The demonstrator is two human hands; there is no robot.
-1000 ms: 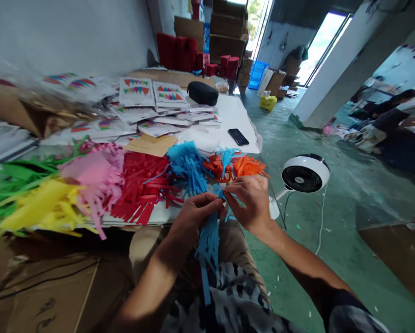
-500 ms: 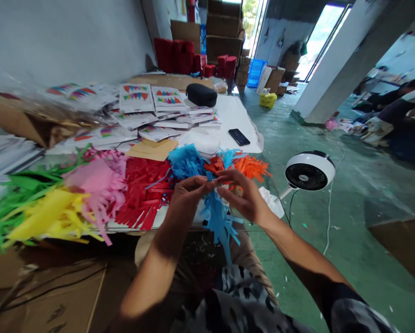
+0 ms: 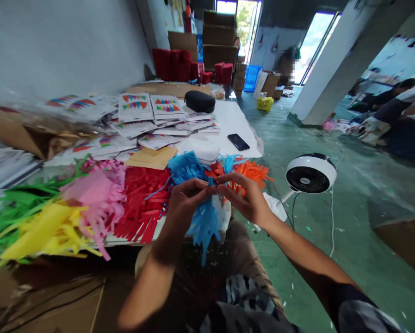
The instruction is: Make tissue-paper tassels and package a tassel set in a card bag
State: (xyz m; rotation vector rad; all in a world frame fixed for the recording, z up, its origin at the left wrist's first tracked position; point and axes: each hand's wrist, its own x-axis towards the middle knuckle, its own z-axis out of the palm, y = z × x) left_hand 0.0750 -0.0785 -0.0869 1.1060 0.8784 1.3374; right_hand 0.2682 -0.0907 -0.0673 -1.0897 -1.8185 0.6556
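A blue paper tassel hangs by its narrow top between my two hands, its fringe dangling past the table's front edge. My left hand pinches the top from the left, thumb against fingers. From the right, my right hand closes its thumb and fingertips on the same spot. Behind them lie a pile of blue fringed paper and orange fringed paper. To the left are red fringed paper, pink fringed paper, yellow fringed paper and green fringed paper.
Printed packets cover the table's back, with a black case and a phone beside them. A brown envelope lies behind the red paper. On the right stands a white fan. A person sits far right.
The tassel's fringe has swung left and hangs more gathered. Both hands keep their pinch at its top. The whole view has shifted slightly.
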